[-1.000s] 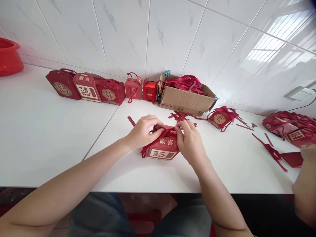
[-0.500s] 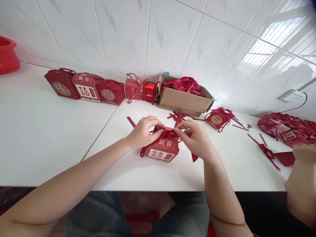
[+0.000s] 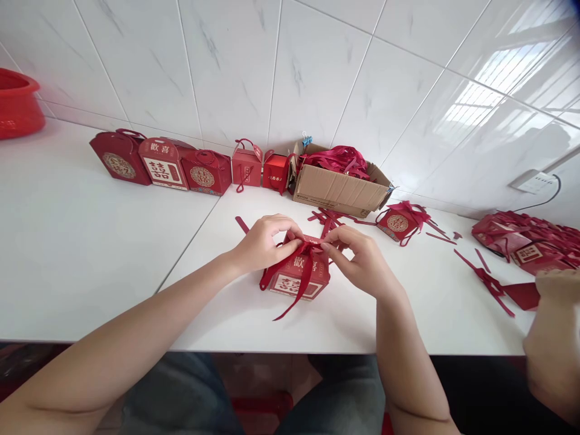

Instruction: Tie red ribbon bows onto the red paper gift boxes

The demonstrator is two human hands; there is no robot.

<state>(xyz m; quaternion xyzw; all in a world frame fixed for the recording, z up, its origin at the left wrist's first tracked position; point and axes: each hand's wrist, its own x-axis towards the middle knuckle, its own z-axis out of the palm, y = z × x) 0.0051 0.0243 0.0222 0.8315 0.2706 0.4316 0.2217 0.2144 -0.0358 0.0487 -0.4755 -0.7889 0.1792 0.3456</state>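
In front of me on the white table stands a small red gift box point(image 3: 319, 277) with white and gold characters. A dark red ribbon point(image 3: 307, 273) crosses its top, and one tail hangs down the front onto the table. My left hand point(image 3: 266, 243) pinches the ribbon between thumb and fingers at the top left of the box. On the other side, my right hand point(image 3: 356, 257) has thumb and forefinger pinched on the ribbon close to the knot. The fingertips hide part of the knot.
A cardboard box point(image 3: 338, 196) of red ribbons stands against the tiled wall, with several red gift boxes point(image 3: 163, 166) lined up left of it. A bow-tied box point(image 3: 399, 223) sits right, near ribbon scraps point(image 3: 487, 281). Another person's hand point(image 3: 559, 302) is at the far right.
A ribbon tail now hangs over the front of the box, where none hung before. My right hand has shifted slightly down; my left hand stays nearly in place. The view has tilted a little.
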